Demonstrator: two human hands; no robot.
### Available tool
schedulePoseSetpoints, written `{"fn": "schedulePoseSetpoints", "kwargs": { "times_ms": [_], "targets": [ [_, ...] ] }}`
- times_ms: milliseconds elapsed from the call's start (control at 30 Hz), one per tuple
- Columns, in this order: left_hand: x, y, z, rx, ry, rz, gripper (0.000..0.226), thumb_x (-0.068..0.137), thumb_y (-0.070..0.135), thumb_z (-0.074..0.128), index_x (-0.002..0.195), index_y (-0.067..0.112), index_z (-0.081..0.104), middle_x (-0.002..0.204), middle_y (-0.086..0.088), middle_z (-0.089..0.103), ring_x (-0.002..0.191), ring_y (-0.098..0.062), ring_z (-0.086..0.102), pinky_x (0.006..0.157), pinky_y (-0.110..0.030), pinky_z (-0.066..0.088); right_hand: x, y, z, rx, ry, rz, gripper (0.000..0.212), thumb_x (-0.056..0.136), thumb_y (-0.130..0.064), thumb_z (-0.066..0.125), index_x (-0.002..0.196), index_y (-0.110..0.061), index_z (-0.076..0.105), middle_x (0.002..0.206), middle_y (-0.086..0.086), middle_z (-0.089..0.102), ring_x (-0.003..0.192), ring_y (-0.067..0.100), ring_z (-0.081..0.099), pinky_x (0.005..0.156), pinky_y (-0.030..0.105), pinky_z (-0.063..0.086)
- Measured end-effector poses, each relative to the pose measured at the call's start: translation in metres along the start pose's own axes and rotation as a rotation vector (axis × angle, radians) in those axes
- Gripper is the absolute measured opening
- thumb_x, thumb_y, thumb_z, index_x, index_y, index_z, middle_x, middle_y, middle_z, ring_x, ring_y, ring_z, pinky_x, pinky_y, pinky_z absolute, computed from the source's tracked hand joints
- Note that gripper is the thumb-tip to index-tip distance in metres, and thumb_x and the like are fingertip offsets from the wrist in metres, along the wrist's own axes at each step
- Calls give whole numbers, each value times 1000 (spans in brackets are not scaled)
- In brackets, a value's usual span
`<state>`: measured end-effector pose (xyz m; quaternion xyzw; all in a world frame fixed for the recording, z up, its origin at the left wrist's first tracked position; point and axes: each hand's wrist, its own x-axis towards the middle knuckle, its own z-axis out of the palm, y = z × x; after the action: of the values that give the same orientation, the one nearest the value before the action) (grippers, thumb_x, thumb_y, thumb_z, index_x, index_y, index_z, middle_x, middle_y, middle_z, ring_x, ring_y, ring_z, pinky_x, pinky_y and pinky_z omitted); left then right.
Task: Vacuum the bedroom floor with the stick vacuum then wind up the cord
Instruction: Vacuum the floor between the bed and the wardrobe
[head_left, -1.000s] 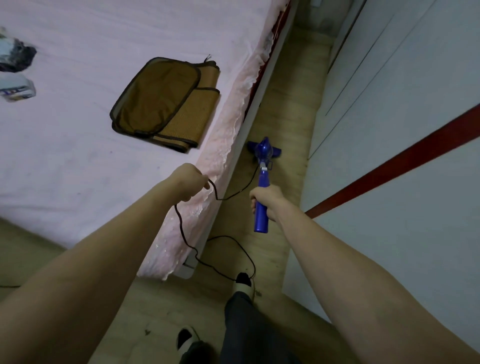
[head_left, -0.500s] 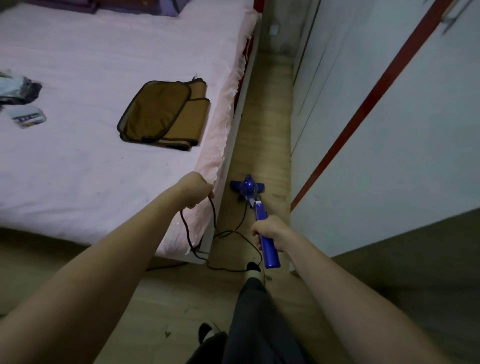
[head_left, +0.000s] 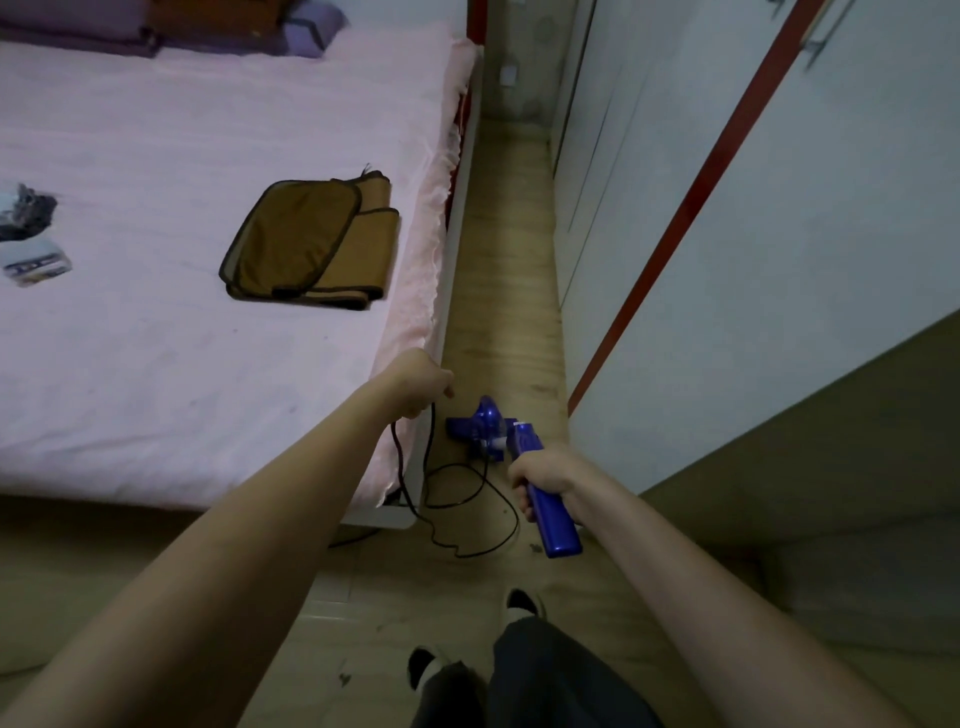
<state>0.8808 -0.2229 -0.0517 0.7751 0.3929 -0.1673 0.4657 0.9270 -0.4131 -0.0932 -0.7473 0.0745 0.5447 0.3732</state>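
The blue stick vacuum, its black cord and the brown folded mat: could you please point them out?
blue stick vacuum (head_left: 553, 519), head view, on its handle.
black cord (head_left: 501, 545), head view, floor loop.
brown folded mat (head_left: 296, 239), head view, top flap.

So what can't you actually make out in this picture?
Head view, the only one:
- Cord: its far end slips behind the bed corner, so no plug shows.
- Left hand: seen from behind, fingers hidden.
- Vacuum: the handle covers part of the head.
- Packet: print too small to read.
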Motion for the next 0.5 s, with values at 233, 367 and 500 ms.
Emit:
{"fn": "schedulePoseSetpoints", "kwargs": {
  "times_ms": [233, 367, 500],
  "targets": [
    [18, 6, 3, 9, -4, -38, 25, 97, 14, 47, 105, -2, 64, 63, -6, 41, 46, -15, 32, 40, -22, 28, 48, 4, -11, -72, 70, -3, 35, 81, -4, 62, 113, -6, 49, 65, 5, 61, 52, 15, 58, 46, 24, 49],
    [32, 4, 4, -3, 13, -82, 27, 98, 16, 47, 109, -4, 62, 65, -7, 42, 45, -15, 32, 38, -22, 29, 86, -9, -24, -157, 108, -12, 49, 80, -5, 62, 126, -5, 42, 76, 10, 64, 61, 20, 61, 57, 30, 54],
    [43, 6, 3, -6, 20, -145, 26, 97, 15, 50, 107, -5, 63, 66, -8, 40, 46, -16, 29, 39, -23, 27, 120, -39, -39, -202, 113, -34, 46, 78, -2, 60, 121, -4, 44, 76, 11, 62, 62, 21, 60, 59, 32, 55]
  ]
}}
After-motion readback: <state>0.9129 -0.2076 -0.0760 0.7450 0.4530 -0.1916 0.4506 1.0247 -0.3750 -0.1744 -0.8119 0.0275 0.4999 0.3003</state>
